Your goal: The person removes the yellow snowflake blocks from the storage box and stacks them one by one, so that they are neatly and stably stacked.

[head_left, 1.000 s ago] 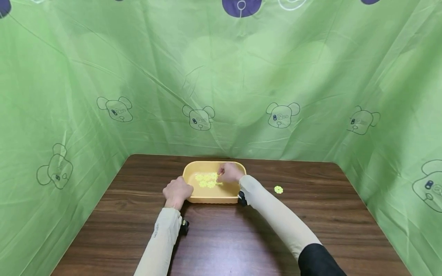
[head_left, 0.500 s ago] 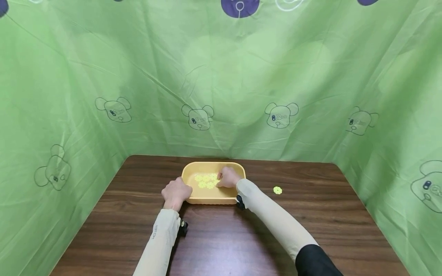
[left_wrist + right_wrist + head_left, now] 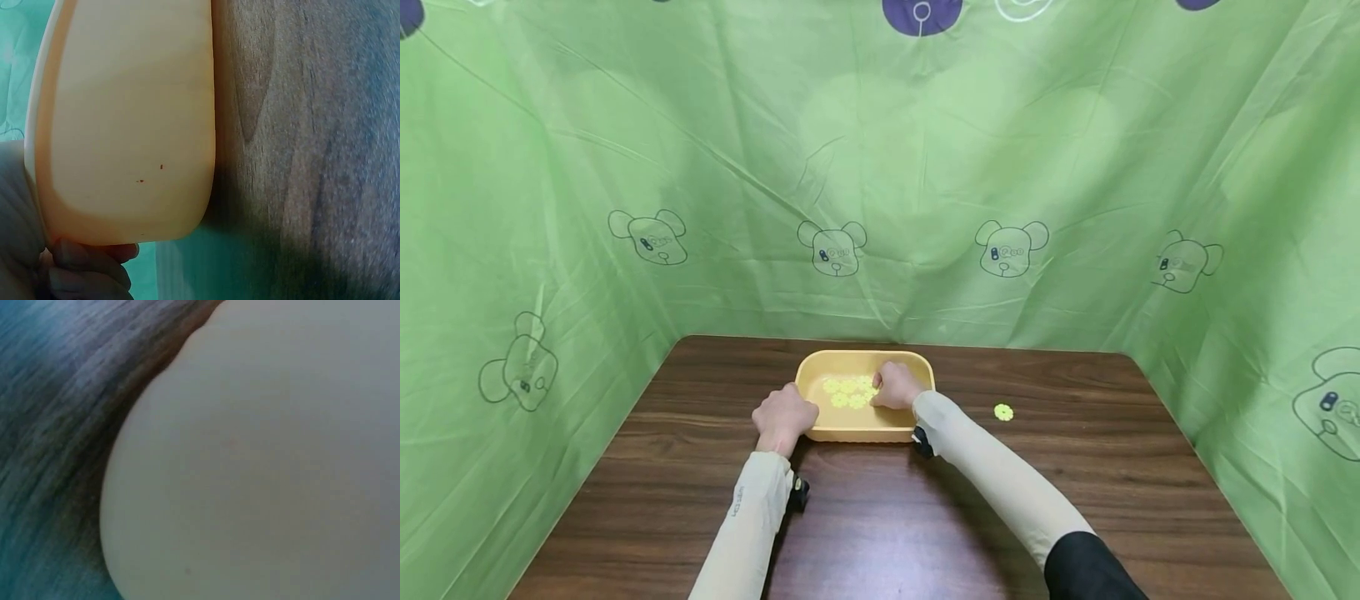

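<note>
A shallow yellow tray [image 3: 861,435] stands on the table. At its left end my left hand [image 3: 785,412] grips the rim; the left wrist view has the curled fingers [image 3: 90,265] under the tray's edge. Several yellow flower-shaped pieces [image 3: 842,387] lie together on the tray floor, left of my right hand [image 3: 897,386]. That hand reaches inside the tray, and its thumb and index finger appear to pinch the rightmost flower-shaped piece, which they partly cover. Only the tray's outer wall [image 3: 262,456] fills the right wrist view, so the right fingers are hidden there.
One more yellow flower-shaped piece [image 3: 1003,412] lies on the dark wooden table [image 3: 880,517], to the right of the tray. Green curtain cloth [image 3: 925,167] with printed bear heads hangs behind the table and along both sides.
My right hand has lowered slightly at the right edge of the cluster, and the piece at its fingertips now sits closer to the others. My left hand keeps its grip on the tray.
</note>
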Demonstrator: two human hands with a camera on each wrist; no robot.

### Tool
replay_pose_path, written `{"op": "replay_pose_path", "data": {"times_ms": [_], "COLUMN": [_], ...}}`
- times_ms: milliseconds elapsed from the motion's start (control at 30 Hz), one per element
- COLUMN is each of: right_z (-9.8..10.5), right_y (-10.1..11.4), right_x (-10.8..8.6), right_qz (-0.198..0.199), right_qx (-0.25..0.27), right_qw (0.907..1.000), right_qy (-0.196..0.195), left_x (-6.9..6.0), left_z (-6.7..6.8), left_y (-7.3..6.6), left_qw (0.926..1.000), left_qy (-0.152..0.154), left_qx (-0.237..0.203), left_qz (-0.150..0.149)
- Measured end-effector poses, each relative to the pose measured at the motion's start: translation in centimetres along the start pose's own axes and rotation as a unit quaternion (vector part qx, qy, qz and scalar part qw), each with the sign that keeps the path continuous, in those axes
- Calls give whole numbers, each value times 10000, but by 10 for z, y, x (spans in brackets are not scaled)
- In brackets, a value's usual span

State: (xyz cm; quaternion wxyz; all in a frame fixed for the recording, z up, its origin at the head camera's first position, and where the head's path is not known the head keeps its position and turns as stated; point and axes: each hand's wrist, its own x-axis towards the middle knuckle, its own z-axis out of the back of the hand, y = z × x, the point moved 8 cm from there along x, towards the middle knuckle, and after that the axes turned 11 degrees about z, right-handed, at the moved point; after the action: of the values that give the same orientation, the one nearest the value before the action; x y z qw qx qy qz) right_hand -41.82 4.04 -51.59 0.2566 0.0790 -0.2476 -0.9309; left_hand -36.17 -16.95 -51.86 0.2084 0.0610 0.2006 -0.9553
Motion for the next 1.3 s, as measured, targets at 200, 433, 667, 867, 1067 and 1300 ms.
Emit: {"op": "replay_pose_path", "data": {"times_ms": [200,433,667,867,1067,1300], "right_z": [0,1,7,13,20,60], "right_y": [1,5,8,11,15,16], "right_x": [-2,-3,-5,-5,-8,-21], "right_qz": [-3,83,112,536,896,1186], "right_qx": [-146,-523,-576,-636,-361,-94], "right_qw": [9999,9985,9981,9955,9934,9872], "right_qy": [-78,-120,-198,-463,-611,-1059], "left_x": [-2,0,3,5,7,11], "left_z": [0,2,4,4,3,4], "left_y": [0,0,-2,0,4,-1], "left_qw": [10000,10000,10000,9999,9999,9998], "left_qy": [-46,-37,31,94,156,190], "left_qx": [-36,-2,32,50,17,66], "left_qz": [1,-14,-20,-21,8,-86]}}
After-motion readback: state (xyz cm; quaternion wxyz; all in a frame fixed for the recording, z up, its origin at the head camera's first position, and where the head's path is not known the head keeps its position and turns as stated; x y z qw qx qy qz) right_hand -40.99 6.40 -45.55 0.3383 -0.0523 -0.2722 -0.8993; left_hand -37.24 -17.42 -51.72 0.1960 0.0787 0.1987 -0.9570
